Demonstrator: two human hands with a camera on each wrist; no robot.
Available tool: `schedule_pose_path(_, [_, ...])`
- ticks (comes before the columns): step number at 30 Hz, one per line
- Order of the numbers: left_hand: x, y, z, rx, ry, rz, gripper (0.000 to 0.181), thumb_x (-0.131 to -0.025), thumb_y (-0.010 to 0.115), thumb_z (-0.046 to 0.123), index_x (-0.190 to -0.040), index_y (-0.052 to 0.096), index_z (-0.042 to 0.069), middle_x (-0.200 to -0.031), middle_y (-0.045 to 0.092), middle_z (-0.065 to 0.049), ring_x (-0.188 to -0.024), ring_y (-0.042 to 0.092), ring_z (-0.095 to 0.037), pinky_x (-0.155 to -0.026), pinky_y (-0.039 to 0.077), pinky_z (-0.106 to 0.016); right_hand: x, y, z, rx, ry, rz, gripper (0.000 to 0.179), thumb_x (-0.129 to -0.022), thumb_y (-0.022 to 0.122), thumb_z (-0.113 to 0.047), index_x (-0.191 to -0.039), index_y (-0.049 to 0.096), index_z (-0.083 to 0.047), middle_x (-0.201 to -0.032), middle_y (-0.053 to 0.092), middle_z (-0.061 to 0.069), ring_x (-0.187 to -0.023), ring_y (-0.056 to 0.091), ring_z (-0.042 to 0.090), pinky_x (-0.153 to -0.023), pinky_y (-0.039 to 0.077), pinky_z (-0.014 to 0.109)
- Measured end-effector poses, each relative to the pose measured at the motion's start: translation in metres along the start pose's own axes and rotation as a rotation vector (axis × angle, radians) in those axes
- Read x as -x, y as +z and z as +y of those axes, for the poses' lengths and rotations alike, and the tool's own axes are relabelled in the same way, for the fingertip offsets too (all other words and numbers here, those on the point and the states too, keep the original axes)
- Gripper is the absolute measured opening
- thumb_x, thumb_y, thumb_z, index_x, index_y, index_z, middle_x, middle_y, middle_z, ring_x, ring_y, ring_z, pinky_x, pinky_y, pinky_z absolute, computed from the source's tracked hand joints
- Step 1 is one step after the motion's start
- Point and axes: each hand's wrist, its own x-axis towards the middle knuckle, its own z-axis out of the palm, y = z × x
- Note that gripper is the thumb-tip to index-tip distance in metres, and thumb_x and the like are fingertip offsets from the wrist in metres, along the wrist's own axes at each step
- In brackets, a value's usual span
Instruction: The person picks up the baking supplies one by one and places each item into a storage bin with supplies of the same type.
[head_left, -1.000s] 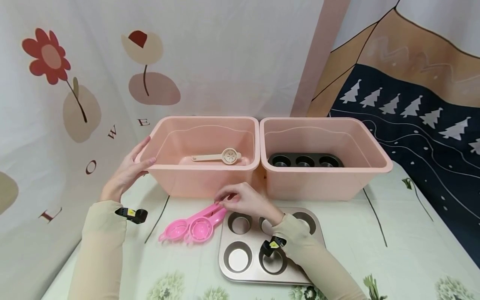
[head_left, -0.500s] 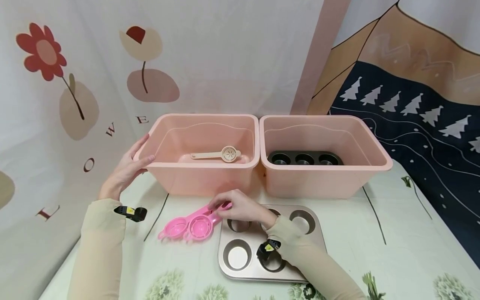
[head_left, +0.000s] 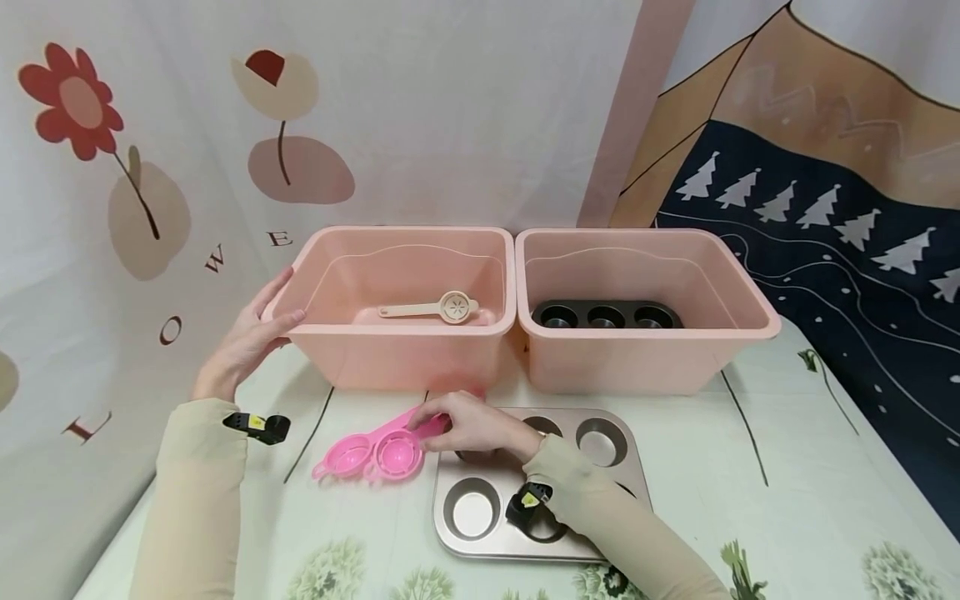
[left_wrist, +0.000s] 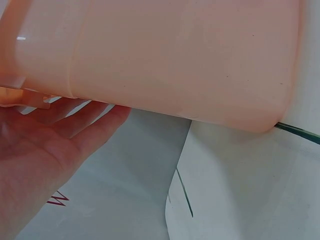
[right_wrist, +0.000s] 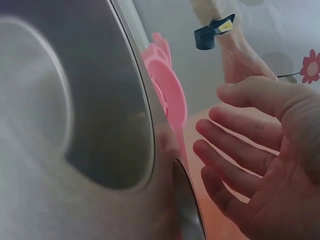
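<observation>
Two pink egg separators point(head_left: 397, 455) lie side by side on the cloth in the head view, handles slanting up to the right. My right hand point(head_left: 472, 423) hovers over their handles, partly hiding them. In the right wrist view its fingers point(right_wrist: 235, 145) are spread and loosely bent, with nothing between them, beside a pink separator point(right_wrist: 172, 92). My left hand point(head_left: 243, 337) rests at the front left corner of the left pink bin point(head_left: 397, 358), thumb over the rim. Seen from the left wrist, its straight fingers point(left_wrist: 102, 127) lie against the bin's outer wall.
Inside the left bin lies a beige egg separator point(head_left: 455, 307). The right pink bin point(head_left: 615, 367) beside it holds a black muffin tin point(head_left: 630, 315). A silver muffin tin point(head_left: 510, 542) lies under my right forearm. A printed curtain point(head_left: 450, 125) hangs behind the bins.
My right hand has moved left and slightly toward me, from the ends of the pink handles to farther along them. The left hand keeps its place on the bin.
</observation>
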Motion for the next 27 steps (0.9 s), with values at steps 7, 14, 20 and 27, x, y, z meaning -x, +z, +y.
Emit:
schedule_pose_path(7, [0.002,0.000,0.000,-0.003,0.002,0.000,0.078,-0.096,0.056,0.006,-0.157,0.011,0.025,-0.151,0.015,-0.020,-0.114,0.046,-0.016,-0.079,0.049,-0.020,-0.002,-0.001,0.003,0.044,0.030,-0.019,0.031,-0.083,0.072,-0.013,-0.113,0.070,-0.007,-0.107,0.069,0.002,-0.096,0.058,0.011,-0.083,0.043,0.020])
schedule_pose_path(14, [0.002,0.000,0.000,-0.002,0.005,0.003,0.077,-0.096,0.056,0.006,-0.157,0.012,0.025,-0.150,0.017,-0.019,-0.114,0.047,-0.017,-0.079,0.050,-0.021,-0.005,-0.001,0.002,0.049,0.063,-0.079,0.034,-0.083,0.073,-0.014,-0.116,0.069,-0.007,-0.111,0.067,0.001,-0.100,0.056,0.009,-0.086,0.043,0.019])
schedule_pose_path(20, [0.002,-0.001,-0.001,0.000,-0.003,0.005,0.076,-0.096,0.056,0.007,-0.157,0.013,0.026,-0.151,0.015,-0.017,-0.115,0.045,-0.016,-0.081,0.049,-0.020,-0.010,0.002,-0.003,0.098,0.066,-0.169,0.037,-0.083,0.074,-0.017,-0.119,0.068,-0.010,-0.117,0.065,-0.004,-0.107,0.051,0.002,-0.091,0.036,0.017])
schedule_pose_path(27, [0.001,-0.001,-0.002,0.020,0.014,-0.011,0.077,-0.097,0.054,0.005,-0.157,0.011,0.025,-0.151,0.014,-0.019,-0.115,0.046,-0.016,-0.080,0.050,-0.021,-0.017,0.008,-0.007,-0.009,0.070,-0.208,0.039,-0.084,0.075,-0.013,-0.122,0.067,-0.007,-0.119,0.065,-0.002,-0.110,0.052,0.003,-0.095,0.036,0.018])
